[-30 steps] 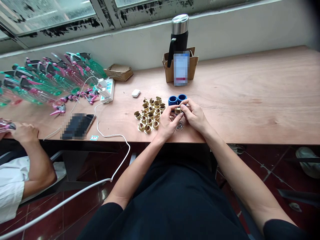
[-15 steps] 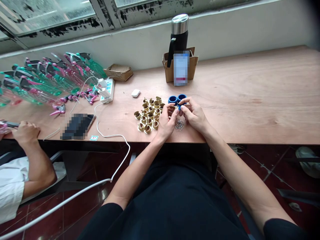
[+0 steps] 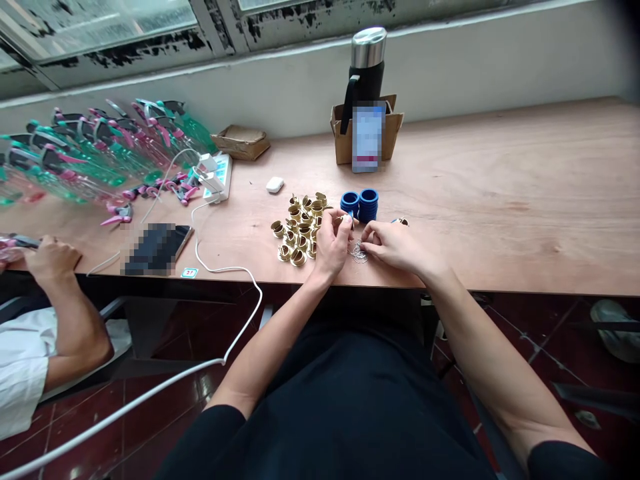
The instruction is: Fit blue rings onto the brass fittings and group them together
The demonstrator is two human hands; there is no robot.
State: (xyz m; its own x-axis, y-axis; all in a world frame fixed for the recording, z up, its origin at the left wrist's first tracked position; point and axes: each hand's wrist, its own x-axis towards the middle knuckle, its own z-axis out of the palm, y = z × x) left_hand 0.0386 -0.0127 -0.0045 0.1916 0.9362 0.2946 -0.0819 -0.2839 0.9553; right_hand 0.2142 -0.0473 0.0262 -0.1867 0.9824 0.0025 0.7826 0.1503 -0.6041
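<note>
Mid-frame, left hand [image 3: 334,243]: small part [image 3: 351,216] is pinched by fingertips, mostly hidden.
Right hand [image 3: 394,244]: fingers bent at wire rings [image 3: 359,255]; grip cannot be told.
Tabletop [image 3: 510,207]: near edge [image 3: 370,286] just below; broad room given at frame right.

Dressed in a plain, loose black fabric top [image 3: 350,407], set below the front edge of the pale brown wooden table [image 3: 525,220]. Matte all over, with faint soft creases toward the table and smoother, darker cloth farther below it. Cut with a short black left sleeve [image 3: 220,423], well below the table and hemmed near the elbow, and matched by a short black right sleeve [image 3: 563,460], even farther below. Bare along the left forearm [image 3: 273,343] and right forearm [image 3: 495,363]. Ungloved at the left hand [image 3: 331,245] and right hand [image 3: 397,245], both over the table, with slim fingers.
</note>
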